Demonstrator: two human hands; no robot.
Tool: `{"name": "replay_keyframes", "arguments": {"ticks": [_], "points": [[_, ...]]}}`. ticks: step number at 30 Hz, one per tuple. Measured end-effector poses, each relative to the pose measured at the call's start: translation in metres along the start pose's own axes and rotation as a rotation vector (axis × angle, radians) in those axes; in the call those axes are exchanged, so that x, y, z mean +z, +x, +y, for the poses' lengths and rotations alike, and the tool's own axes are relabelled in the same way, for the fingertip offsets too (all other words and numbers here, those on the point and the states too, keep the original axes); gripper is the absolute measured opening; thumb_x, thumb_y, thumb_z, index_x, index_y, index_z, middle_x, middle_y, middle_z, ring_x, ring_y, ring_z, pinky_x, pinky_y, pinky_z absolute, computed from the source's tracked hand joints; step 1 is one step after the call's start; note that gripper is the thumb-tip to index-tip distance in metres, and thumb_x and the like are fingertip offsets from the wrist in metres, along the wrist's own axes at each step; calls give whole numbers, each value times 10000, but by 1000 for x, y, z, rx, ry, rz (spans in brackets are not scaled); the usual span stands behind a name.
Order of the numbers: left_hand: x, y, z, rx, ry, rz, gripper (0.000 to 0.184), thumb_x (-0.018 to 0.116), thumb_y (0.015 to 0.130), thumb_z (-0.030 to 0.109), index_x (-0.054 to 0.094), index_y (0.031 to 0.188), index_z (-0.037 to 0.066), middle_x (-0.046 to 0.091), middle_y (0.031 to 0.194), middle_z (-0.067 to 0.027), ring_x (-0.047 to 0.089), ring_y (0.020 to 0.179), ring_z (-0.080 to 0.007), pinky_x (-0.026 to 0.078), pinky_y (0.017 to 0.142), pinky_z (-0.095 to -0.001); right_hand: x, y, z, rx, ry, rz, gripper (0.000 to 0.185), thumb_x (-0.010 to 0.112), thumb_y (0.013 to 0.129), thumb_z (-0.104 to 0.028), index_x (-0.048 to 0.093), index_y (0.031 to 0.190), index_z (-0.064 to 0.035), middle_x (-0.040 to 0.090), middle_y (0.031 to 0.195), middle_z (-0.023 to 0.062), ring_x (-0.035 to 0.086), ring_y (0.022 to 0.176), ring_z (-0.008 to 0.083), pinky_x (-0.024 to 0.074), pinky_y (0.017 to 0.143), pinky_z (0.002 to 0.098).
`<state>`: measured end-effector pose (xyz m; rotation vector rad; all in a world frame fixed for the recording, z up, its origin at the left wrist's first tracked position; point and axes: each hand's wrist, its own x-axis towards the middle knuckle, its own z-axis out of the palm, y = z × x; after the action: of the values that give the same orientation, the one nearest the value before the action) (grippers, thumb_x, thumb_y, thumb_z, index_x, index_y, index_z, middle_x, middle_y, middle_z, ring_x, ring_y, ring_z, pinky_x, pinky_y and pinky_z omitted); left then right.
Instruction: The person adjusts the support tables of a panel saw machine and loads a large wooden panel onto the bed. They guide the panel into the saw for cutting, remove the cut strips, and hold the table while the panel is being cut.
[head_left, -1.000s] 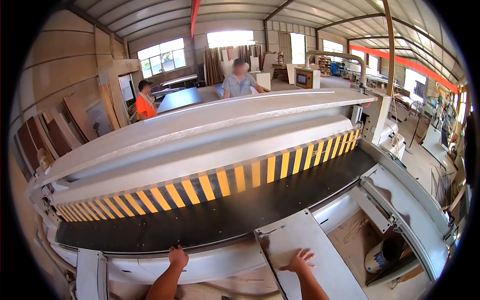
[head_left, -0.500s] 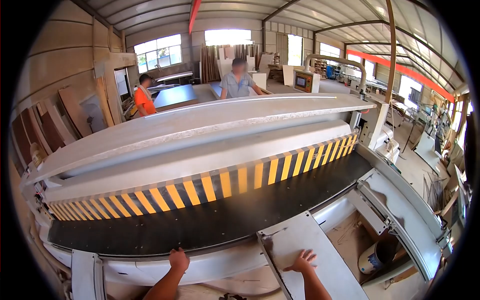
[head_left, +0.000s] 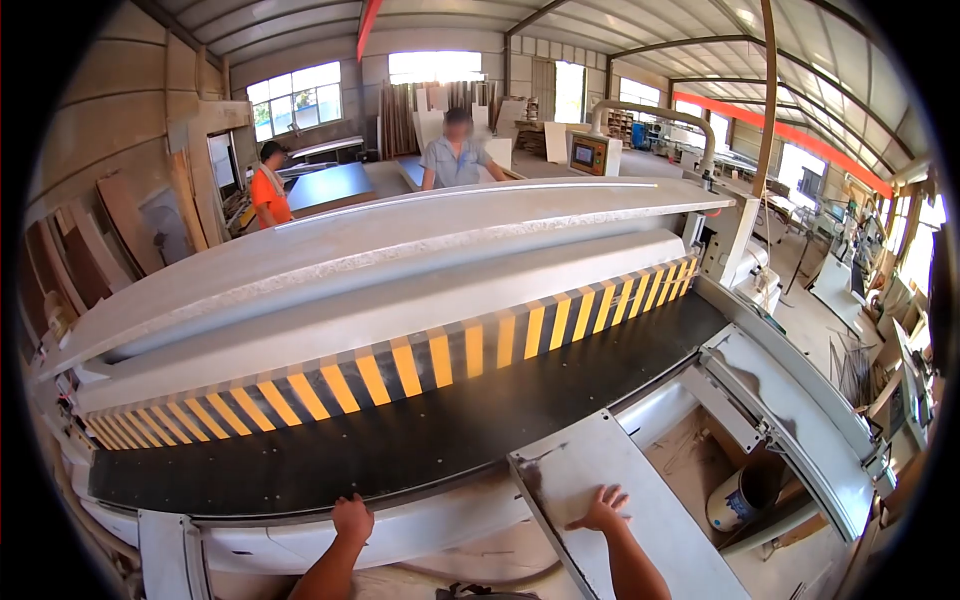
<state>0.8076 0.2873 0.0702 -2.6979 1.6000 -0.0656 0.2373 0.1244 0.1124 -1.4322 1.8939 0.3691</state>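
My left hand (head_left: 352, 519) is at the front edge of the long black machine bed (head_left: 400, 455), fingers curled in. Whether it grips anything there is hidden. My right hand (head_left: 602, 508) rests on a pale grey support table (head_left: 640, 480) that juts out from the bed, its fingers spread and nothing in them. Behind the black bed runs a guard with yellow and black stripes (head_left: 445, 358), below a wide white machine beam (head_left: 400, 240).
A bucket (head_left: 735, 500) stands on the floor beyond the support table. At the right is another grey side arm (head_left: 790, 430). A control panel (head_left: 588, 154) is behind the beam. Two people, one in orange (head_left: 270, 195) and one in grey (head_left: 457, 160), stand on the far side.
The view has turned slightly, so the machine and the background sit a little further left. Both hands stay in about the same places.
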Motion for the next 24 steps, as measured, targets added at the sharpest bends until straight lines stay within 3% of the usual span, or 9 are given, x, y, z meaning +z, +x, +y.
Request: {"name": "replay_keyframes", "arguments": {"ticks": [2,5,8,14,17,20,24], "points": [[-1,2,-1,-1,-11,-21,420,745,901,305,760,1223,36,774,1070,-201,730,1028,-370,608,848,-489,1,0,0,-5,1,1,1791,1018,536,-728,-118,1751,-63,-249,1783,306,-228,1634,551,99,1169,892],[5,0,-3,42,-4,109,354,760,864,263,772,1122,22,775,954,-212,757,934,-382,618,798,-513,3,3,0,-7,-2,10,1793,1016,536,-733,-120,1750,-61,-248,1783,308,-227,1635,549,98,1167,893],[19,-1,-9,76,20,191,350,756,862,256,773,1120,21,778,963,-219,758,932,-384,620,802,-512,1,1,0,-7,1,-5,1806,1016,524,-741,-123,1747,-58,-247,1781,314,-226,1634,551,98,1166,894],[7,-2,-5,49,0,118,363,759,858,269,772,1116,15,777,962,-230,760,924,-389,622,801,-513,5,6,4,-12,-4,8,1825,1020,502,-746,-124,1747,-60,-244,1777,324,-217,1636,553,103,1163,896],[-4,-2,-1,4,0,11,404,758,882,285,772,1201,37,784,1051,-211,751,1026,-387,619,843,-506,5,4,2,7,-29,16,1815,1015,500,-758,-110,1754,-83,-234,1791,297,-188,1647,548,142,1177,881],[4,-3,-4,47,3,116,356,765,850,275,773,1099,21,772,942,-220,760,919,-387,623,785,-512,5,3,4,2,-26,23,1819,1012,496,-765,-112,1754,-83,-233,1791,297,-183,1647,550,141,1176,883],[5,-2,-6,48,-4,120,355,766,846,268,780,1103,23,773,931,-207,759,917,-386,623,782,-514,5,1,1,6,-30,18,1810,1014,506,-754,-110,1754,-80,-233,1790,300,-192,1644,550,140,1169,890]]}}
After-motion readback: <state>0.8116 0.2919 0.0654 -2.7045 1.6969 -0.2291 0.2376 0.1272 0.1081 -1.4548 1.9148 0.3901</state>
